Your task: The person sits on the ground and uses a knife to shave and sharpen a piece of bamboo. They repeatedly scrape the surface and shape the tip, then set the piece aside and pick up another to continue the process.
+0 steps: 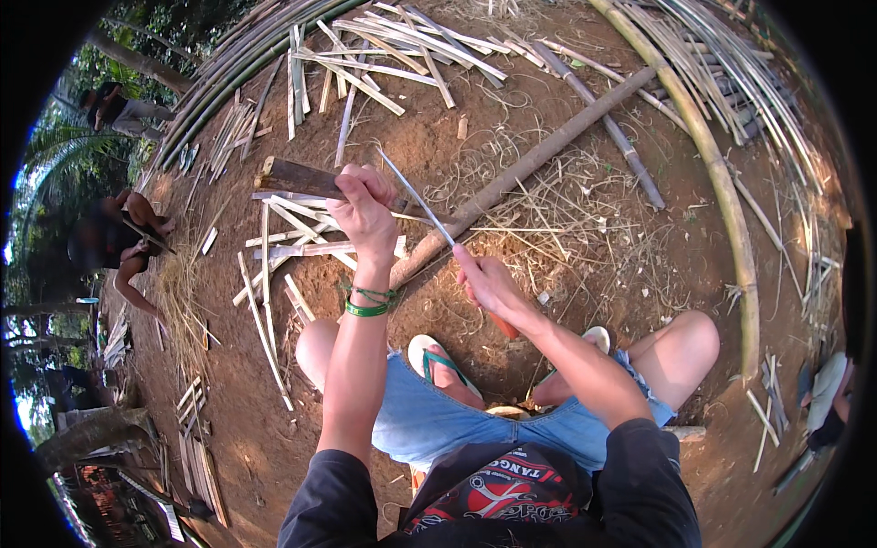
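Observation:
My left hand (365,212) is closed around a short, thick piece of wood (301,177), club-like and brown with bark. Its cut end points left, and a thinner part runs out to the right of my fist. In my closed right hand (489,285) is a long, thin-bladed knife (413,190). The narrow pale blade points up and to the left, apart from the wood, and an orange-red handle end shows below my fingers. Beneath my left hand, split bamboo strips (301,219) lie on the brown soil.
A long pole (557,142) lies slantwise ahead of my feet, with thin shavings (566,228) beside it. More split strips (393,50) are heaped beyond. A bamboo pole (708,146) curves along the right. One person (132,233) crouches at the left; another (831,393) is at the right edge.

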{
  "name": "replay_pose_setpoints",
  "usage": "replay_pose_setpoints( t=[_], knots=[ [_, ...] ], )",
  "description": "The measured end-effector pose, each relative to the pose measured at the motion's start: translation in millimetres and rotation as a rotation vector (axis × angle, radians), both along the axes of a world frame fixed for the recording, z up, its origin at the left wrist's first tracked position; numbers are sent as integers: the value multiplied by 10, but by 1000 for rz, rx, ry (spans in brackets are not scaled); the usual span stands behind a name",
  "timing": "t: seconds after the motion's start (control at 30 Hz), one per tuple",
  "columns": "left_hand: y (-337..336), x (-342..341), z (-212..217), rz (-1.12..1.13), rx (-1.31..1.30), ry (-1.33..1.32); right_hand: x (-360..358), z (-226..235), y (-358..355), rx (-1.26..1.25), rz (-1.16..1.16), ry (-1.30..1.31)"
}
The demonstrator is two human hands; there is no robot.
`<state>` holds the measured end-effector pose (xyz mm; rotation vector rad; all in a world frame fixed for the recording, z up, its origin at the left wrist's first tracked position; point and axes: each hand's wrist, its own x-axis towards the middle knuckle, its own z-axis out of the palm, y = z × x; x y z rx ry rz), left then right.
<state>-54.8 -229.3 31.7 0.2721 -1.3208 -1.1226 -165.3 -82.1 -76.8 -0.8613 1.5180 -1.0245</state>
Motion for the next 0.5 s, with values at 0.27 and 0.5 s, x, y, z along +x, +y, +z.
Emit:
replay_pose_setpoints(
  t=[0.27,0.5],
  knots=[
    [105,94,-35,-110,11,-66,155,-966,-31,113,-156,59],
    [80,316,-99,-9,93,-52,285,-458,-59,-71,-77,301]
  ],
)
